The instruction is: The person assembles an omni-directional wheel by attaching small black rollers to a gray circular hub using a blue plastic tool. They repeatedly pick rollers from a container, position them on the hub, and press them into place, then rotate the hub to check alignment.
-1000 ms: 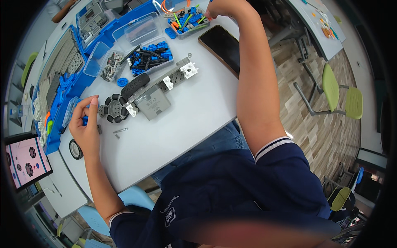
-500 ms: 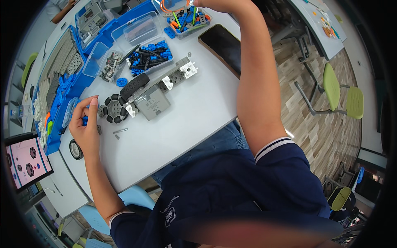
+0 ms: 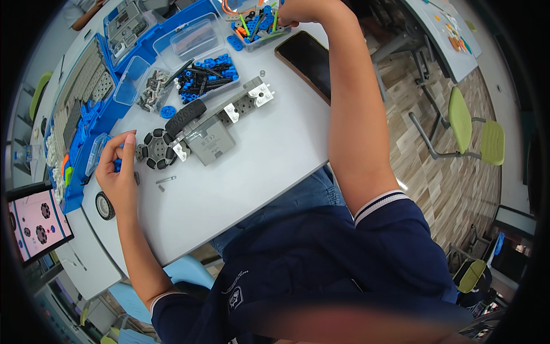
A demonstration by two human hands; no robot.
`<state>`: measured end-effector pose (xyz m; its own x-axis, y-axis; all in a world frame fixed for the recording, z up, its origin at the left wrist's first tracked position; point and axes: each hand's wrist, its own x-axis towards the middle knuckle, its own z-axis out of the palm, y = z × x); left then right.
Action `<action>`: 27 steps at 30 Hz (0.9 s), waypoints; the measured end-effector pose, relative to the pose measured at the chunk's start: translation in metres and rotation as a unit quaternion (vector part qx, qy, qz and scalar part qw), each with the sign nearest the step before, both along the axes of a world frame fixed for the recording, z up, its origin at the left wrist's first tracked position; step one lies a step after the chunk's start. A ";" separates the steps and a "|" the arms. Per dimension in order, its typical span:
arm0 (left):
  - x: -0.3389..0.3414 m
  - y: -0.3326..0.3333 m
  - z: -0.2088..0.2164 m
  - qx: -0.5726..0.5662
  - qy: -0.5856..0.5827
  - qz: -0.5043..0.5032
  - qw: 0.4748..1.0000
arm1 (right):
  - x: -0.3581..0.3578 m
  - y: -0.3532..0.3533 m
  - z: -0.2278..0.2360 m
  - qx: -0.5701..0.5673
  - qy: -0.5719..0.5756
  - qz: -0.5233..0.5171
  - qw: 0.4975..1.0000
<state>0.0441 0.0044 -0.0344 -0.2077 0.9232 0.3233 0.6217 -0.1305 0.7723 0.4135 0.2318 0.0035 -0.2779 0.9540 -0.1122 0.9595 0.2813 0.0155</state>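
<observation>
My left hand hovers at the left of the white table, thumb and index finger pinched together. What they hold, if anything, is too small to make out; a bit of blue shows between the other fingers. My right hand reaches to the right rim of a clear box of blue, orange and green building parts; its fingers curl downward and the tips are hidden. Between my hands lies a grey beam assembly with a grey battery-like block, a black tyre and an omni wheel.
Black and blue connectors fill another clear box, with small grey parts beside it. A phone lies at right. The long blue tray curves along the far left. A small wheel and a screen are at left.
My right hand has come down from the top edge to the right rim of the box of coloured parts. My left hand has hardly moved.
</observation>
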 end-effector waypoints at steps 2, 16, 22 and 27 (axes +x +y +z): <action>0.000 0.000 0.000 -0.001 -0.012 -0.001 1.000 | 0.000 0.004 -0.004 0.007 0.037 0.003 0.999; 0.000 0.001 0.000 -0.005 -0.014 -0.007 1.000 | -0.003 -0.004 0.003 0.099 0.193 -0.014 0.976; 0.001 0.000 0.001 -0.011 0.008 -0.014 1.000 | -0.006 -0.005 0.005 0.025 0.026 -0.006 0.999; 0.003 -0.003 0.010 -0.046 0.049 -0.021 0.998 | -0.010 -0.012 0.004 0.022 0.040 -0.014 0.999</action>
